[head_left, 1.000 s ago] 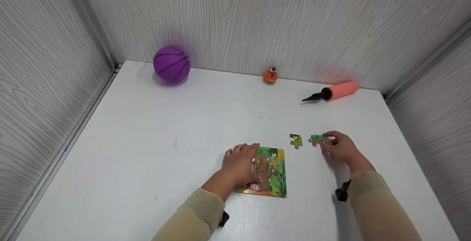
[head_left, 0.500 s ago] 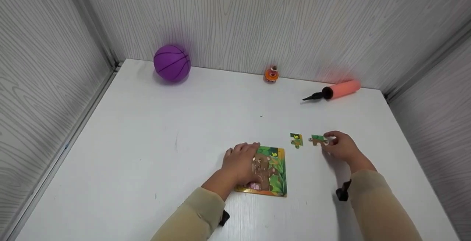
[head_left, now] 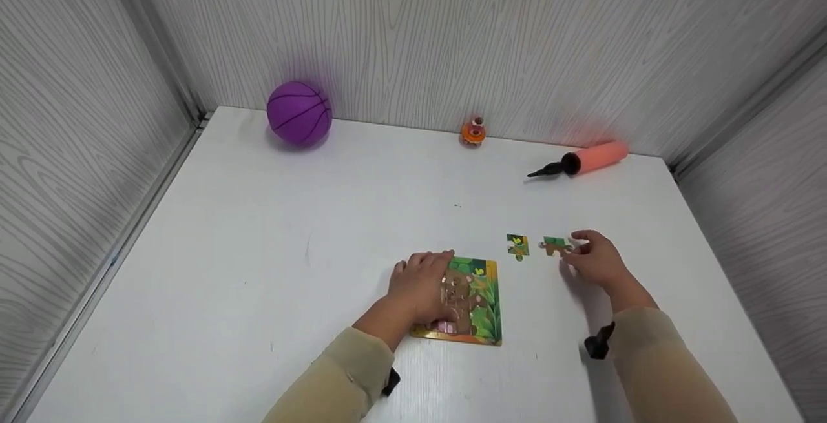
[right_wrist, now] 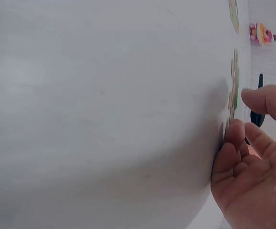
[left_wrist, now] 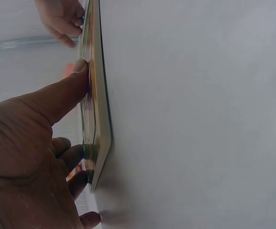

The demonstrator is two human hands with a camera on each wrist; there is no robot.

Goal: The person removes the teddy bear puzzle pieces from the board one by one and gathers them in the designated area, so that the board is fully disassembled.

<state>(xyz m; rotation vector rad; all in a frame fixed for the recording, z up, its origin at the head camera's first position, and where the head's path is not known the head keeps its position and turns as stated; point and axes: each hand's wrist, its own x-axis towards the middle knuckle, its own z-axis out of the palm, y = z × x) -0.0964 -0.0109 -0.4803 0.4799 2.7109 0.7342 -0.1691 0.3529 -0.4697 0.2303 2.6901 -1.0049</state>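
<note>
My left hand (head_left: 420, 286) lies over the left part of a square bear puzzle (head_left: 484, 300) with a yellow-orange border. In the left wrist view its thumb (left_wrist: 66, 93) rests against the puzzle's near edge, while other fingertips reach the side. The covered part of the picture is hidden. A loose green and brown puzzle piece (head_left: 554, 246) lies flat to the upper right. My right hand (head_left: 597, 260) is at that piece's right end, fingertips right by its edge. From the right wrist view, the thumb (right_wrist: 255, 98) stands off the piece, with a gap.
A second loose puzzle piece (head_left: 517, 247) with a yellow bird lies left of the first. Along the back wall are a purple ball (head_left: 299, 114), a small orange toy figure (head_left: 473, 132) and a coral pump (head_left: 601, 157) with a black nozzle. Panels enclose the white table (head_left: 362, 197).
The right fingertips have eased slightly off the green and brown puzzle piece, which stays where it was. My left hand keeps its place on the puzzle.
</note>
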